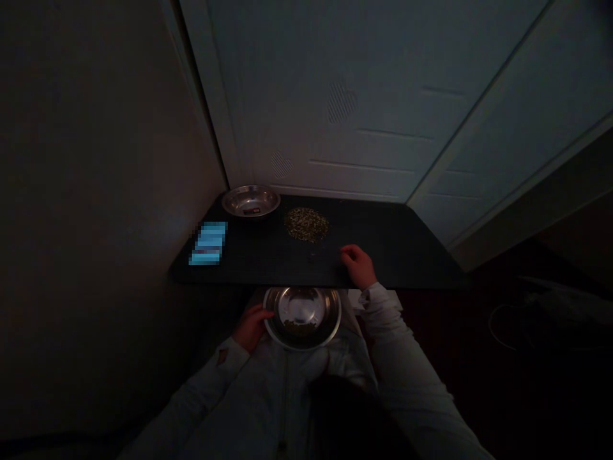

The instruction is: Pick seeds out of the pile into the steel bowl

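Note:
My left hand (251, 327) grips the left rim of a shiny metal bowl (331, 321), which rests on my lap below the table edge. A small heap of greenish grains or seeds (300, 328) lies in the bowl's near part. Over the front part of the dark table, my right hand (357, 263) is closed, its fingers curled with thumb and fingertips together. Whatever it may hold is too small and dim to see. A larger pile of mixed pale and dark seeds (306, 225) is spread on the table, beyond and left of my right hand.
The dark table (397, 249) stands against a pale panel (316, 128) with raised hearts. A second metal bowl (230, 206), with a dark label inside, sits at the back left. A pixelated bright blue screen (209, 244) lies at the left edge. The light is dim.

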A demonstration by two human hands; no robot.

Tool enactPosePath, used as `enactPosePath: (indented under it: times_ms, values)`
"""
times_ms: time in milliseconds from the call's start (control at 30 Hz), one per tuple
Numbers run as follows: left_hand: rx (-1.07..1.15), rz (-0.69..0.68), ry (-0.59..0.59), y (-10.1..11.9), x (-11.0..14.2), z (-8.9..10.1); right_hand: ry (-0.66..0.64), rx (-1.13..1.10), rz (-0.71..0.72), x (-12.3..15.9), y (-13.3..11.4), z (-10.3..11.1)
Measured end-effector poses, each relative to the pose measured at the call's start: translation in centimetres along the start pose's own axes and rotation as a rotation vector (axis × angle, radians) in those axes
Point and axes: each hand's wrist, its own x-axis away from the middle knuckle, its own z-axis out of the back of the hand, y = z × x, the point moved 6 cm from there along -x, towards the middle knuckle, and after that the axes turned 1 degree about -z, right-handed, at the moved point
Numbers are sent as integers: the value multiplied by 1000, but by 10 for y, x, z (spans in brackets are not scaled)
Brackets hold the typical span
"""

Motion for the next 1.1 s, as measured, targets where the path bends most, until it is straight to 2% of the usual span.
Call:
enactPosePath:
  times_ms: [300,500,700,967,1100]
  values:
    - [0,-2,-13,-2,-3,3,-58,-15,11,2,-3,-2]
    - [8,1,-21,-2,-3,2,-52,-22,3,1,-1,-3]
    - [11,-7,-25,-1,-2,0,-122,-54,11,1,1,-8]
    - [4,-10,-23,-1,-2,0,-22,-74,-28,-1,6,0]
    - [-2,-8,-16,0,-1,0,-37,-61,-26,0,5,-1]
